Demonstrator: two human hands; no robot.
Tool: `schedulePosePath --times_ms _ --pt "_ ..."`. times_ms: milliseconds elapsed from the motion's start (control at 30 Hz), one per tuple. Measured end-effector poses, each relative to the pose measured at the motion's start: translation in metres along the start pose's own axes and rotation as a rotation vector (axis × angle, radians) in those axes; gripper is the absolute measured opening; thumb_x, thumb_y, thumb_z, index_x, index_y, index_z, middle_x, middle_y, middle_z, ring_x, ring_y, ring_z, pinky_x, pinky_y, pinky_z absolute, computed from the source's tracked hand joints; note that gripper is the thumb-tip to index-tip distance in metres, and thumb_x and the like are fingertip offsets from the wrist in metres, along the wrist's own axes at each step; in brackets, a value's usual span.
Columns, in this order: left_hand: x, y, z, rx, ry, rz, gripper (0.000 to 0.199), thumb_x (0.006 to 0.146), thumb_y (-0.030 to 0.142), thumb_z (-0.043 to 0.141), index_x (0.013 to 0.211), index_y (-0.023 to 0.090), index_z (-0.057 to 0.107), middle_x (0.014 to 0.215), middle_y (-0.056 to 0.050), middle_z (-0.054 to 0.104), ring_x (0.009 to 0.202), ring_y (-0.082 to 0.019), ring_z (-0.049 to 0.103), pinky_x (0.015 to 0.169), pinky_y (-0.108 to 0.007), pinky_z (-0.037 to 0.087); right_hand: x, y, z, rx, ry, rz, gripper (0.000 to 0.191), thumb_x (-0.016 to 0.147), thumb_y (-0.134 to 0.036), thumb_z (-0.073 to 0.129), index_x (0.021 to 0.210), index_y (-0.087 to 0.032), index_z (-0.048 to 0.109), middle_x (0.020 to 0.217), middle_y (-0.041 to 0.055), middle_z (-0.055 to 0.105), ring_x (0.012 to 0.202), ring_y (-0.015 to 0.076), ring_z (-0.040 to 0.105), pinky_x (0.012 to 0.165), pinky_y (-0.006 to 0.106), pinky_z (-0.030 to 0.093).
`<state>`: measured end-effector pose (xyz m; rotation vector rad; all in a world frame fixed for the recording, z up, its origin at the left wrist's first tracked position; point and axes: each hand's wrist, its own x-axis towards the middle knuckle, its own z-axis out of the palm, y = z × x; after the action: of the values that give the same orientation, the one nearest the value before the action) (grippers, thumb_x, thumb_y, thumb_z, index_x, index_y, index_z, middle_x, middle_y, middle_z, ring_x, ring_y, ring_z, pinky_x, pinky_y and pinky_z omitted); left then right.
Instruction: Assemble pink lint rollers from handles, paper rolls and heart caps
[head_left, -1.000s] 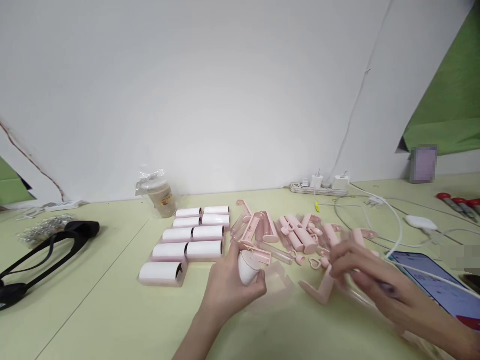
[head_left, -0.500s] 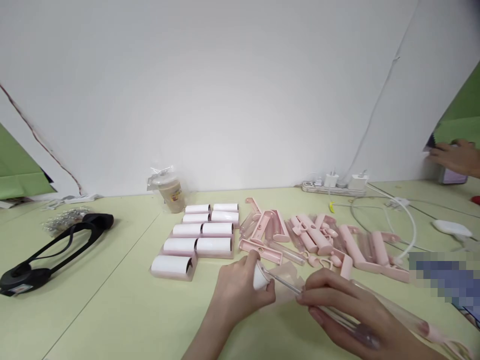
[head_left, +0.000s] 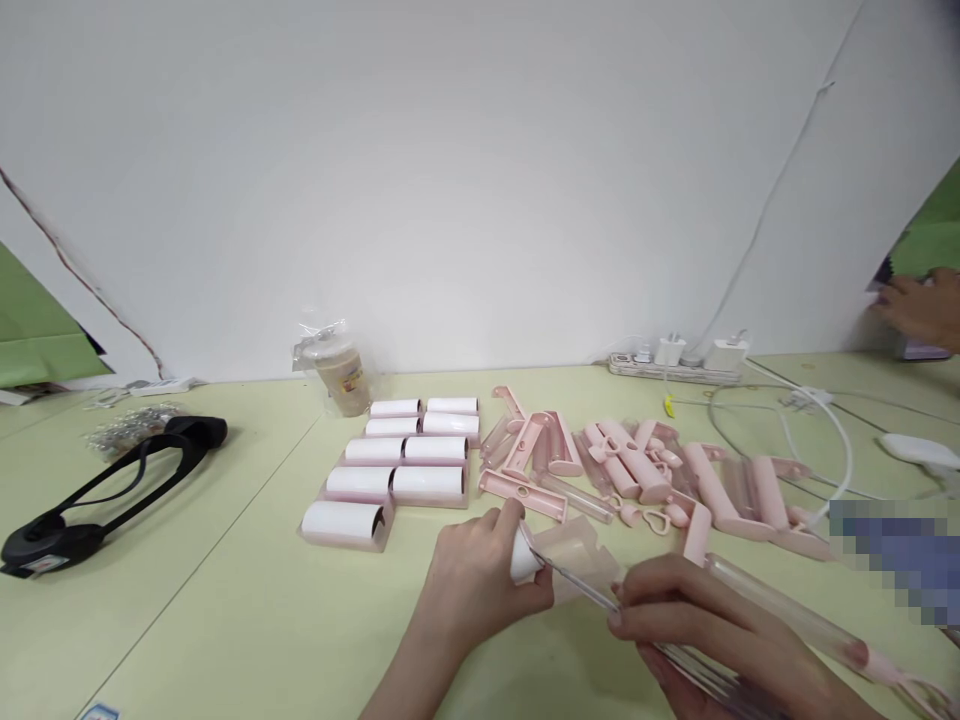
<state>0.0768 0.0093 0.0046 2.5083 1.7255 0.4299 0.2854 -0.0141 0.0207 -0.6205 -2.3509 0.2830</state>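
Observation:
My left hand [head_left: 484, 565] is closed around a small white paper roll [head_left: 524, 556], with its end turned to the right. A translucent pale sheet [head_left: 581, 550] spreads out beside the roll; whether it is attached I cannot tell. In my right hand [head_left: 705, 620] is a bundle of thin metal rods [head_left: 701, 665]. One thin metal rod [head_left: 577, 582] sticks out from the fingers, its tip at the open end of the roll. Under my right wrist area lies a clear tube with a pink cap [head_left: 791, 610].
White rolls in pinkish wrap [head_left: 427, 485] stand in two columns left of my hands. Pink plastic cases [head_left: 630, 465] lie heaped behind. A bagged drink cup [head_left: 341, 375], black strap frame [head_left: 142, 490], power strip [head_left: 667, 370] and cables surround them. Another person's hand [head_left: 922, 308] is far right.
My right hand has shifted slightly right and down, and the rod tip stays at the roll's end. My left hand keeps its hold on the roll. The view has moved a little.

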Motion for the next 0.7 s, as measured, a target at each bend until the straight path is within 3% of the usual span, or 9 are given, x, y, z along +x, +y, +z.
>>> schedulePosePath --times_ms 433,500,600,700 --pt "0.0 0.004 -0.013 0.144 -0.121 0.016 0.018 0.069 0.032 0.048 0.083 0.021 0.049 0.07 0.0 0.063 0.059 -0.022 0.061 0.046 -0.026 0.031 0.002 -0.001 -0.001 0.035 -0.026 0.113 0.025 0.071 -0.004 0.05 0.089 -0.019 0.056 0.077 0.0025 0.056 0.068 0.0125 0.059 0.058 0.019 0.05" --pt "0.002 0.004 -0.019 0.136 -0.15 0.027 0.023 0.068 0.035 0.049 0.086 0.02 0.049 0.071 -0.001 0.064 0.06 -0.023 0.06 0.045 -0.026 0.031 0.001 0.002 -0.004 0.074 0.024 0.193 0.02 0.073 -0.008 0.051 0.088 -0.021 0.057 0.076 0.0023 0.057 0.067 0.0133 0.058 0.057 0.02 0.049" --pt "0.007 0.004 -0.03 0.122 -0.124 0.049 0.033 0.065 0.037 0.051 0.091 0.018 0.048 0.074 -0.002 0.063 0.062 -0.025 0.06 0.046 -0.027 0.031 0.001 0.008 -0.011 0.187 0.226 0.408 0.004 0.077 -0.021 0.054 0.079 -0.022 0.057 0.075 0.0026 0.059 0.071 0.0159 0.059 0.059 0.022 0.05" --pt "0.017 0.008 -0.04 -0.036 -0.101 0.077 0.029 0.065 0.031 0.053 0.092 0.02 0.047 0.079 0.0 0.063 0.064 -0.022 0.059 0.049 -0.025 0.033 0.009 0.014 -0.021 0.299 0.343 0.542 0.017 0.079 -0.033 0.055 0.067 -0.021 0.055 0.069 0.0022 0.059 0.068 0.0163 0.058 0.057 0.023 0.048"
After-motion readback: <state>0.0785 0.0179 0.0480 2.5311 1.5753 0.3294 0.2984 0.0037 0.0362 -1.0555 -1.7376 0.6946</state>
